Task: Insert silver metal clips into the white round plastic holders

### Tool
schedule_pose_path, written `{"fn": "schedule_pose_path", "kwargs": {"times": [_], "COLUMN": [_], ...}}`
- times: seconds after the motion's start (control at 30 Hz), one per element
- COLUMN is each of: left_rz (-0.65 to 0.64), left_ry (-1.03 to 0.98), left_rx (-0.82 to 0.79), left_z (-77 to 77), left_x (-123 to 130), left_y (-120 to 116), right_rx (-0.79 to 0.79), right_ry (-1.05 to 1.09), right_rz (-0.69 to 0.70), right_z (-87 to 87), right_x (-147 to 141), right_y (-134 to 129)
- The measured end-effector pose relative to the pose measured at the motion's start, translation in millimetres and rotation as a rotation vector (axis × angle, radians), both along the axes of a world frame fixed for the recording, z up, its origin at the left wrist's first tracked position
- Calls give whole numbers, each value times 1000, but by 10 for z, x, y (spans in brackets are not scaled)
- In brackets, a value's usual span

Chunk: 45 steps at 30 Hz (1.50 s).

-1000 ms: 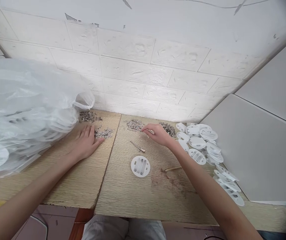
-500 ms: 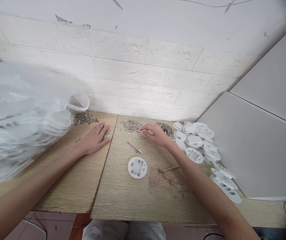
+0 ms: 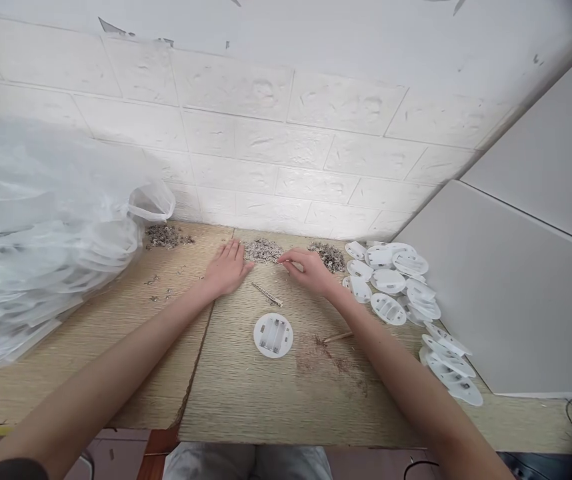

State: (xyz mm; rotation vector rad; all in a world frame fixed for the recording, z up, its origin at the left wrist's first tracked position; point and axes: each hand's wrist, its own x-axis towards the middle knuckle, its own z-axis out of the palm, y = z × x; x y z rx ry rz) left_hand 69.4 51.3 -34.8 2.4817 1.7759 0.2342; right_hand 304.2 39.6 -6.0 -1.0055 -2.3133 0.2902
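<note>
My left hand (image 3: 229,269) lies flat on the tabletop, fingers stretched out, against the left side of a pile of small metal pieces (image 3: 262,251). At the right side of that same pile, my right hand (image 3: 310,269) has thumb and forefinger pinched together; whatever they hold is too small to make out. Nearer to me lies a round white battery holder (image 3: 273,335) with metal contacts in its slots. Between it and the pile rest metal tweezers (image 3: 267,294).
A darker heap of metal parts (image 3: 327,257) sits behind my right hand, another heap (image 3: 163,236) at far left. White battery holders (image 3: 389,281) are stacked on the right. A plastic bag (image 3: 56,200) of white parts fills the left. A thin stick (image 3: 339,337) lies by my right forearm.
My left hand has slid right across the board seam to the middle pile, pushing small pieces along. My right hand stays at the pile, its fingertips now closer together.
</note>
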Motion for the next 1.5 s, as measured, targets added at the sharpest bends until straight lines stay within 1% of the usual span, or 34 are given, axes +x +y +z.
{"fn": "schedule_pose_path", "kwargs": {"times": [0.17,0.27,0.33,0.37,0.43,0.5,0.53,0.57,0.6,0.63,0.7,0.73,0.77,0.8,0.87,0.93,1.1,1.2,1.3,1.37,1.43,1.5], "left_rz": [0,-23,-45,-36,-17,21,36,61,87,112,184,235,259,285,295,276,259,225,198,177,118,27], "left_ry": [-81,-270,-450,-540,-653,-663,-636,-604,-552,-488,-328,-231,-136,-73,1,36,66,55,31,16,-25,-97], "left_rx": [4,4,-9,-7,2,30,45,61,53,35,2,-19,-47,-26,19,49,20,6,-31,-15,-2,-27], "left_z": [-21,21,125,201,378,528,568,574,543,475,263,141,25,-74,-197,-217,-79,-27,-22,-25,-11,40], "left_x": [305,377,356,316,158,-111,-284,-472,-669,-862,-1197,-1318,-1399,-1438,-1396,-1240,-789,-626,-496,-407,-329,-289], "left_y": [101,144,120,83,-48,-251,-371,-497,-624,-745,-946,-1016,-1063,-1088,-1081,-1024,-837,-738,-644,-589,-550,-543], "right_rx": [-25,-46,-55,-58,-64,-72,-75,-78,-80,-82,-88,-93,-100,-107,-115,-113,-125,-131,-140,-143,-142,-134], "right_ry": [48,64,79,85,85,83,83,83,83,82,77,72,65,58,43,30,0,-11,-22,-24,-21,-17], "right_rz": [-39,-42,-51,-60,-79,-95,-101,-106,-111,-117,-121,-119,-115,-109,-97,-83,-50,-34,-17,-8,-5,-2], "right_z": [-39,-47,-37,-28,-7,9,13,13,10,3,-15,-26,-35,-43,-52,-51,-33,-30,-35,-41,-49,-62], "right_x": [22,52,80,97,139,187,212,238,261,283,316,326,331,331,318,294,248,235,210,186,162,145], "right_y": [-10,-23,-33,-38,-48,-60,-67,-74,-82,-90,-107,-115,-124,-134,-154,-176,-229,-248,-256,-261,-270,-284]}}
